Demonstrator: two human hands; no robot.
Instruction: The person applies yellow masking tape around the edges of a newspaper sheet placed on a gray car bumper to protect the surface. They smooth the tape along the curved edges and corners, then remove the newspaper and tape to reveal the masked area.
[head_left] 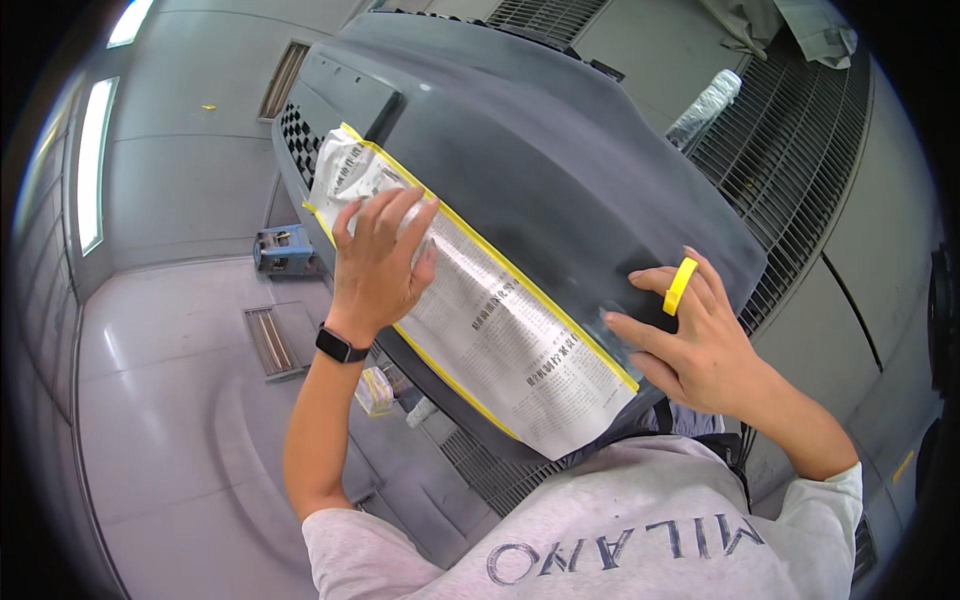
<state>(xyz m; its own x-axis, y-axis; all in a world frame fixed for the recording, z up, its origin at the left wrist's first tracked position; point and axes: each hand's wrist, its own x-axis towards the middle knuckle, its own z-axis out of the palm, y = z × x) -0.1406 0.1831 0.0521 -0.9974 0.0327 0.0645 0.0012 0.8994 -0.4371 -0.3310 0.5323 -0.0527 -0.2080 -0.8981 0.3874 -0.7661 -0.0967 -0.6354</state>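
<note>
Bright light from strip lamps point(97, 165) at left, sheen on paper point(500, 318), curved dark rim, perhaps soft.

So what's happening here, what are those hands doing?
Someone's left hand rests on a long sheet of newspaper lying over a big grey panel. Yellow tape runs along both long edges of the paper. The right hand has a roll of yellow tape looped on its fingers, beside the paper. I can't tell if those fingertips touch the panel.
</note>
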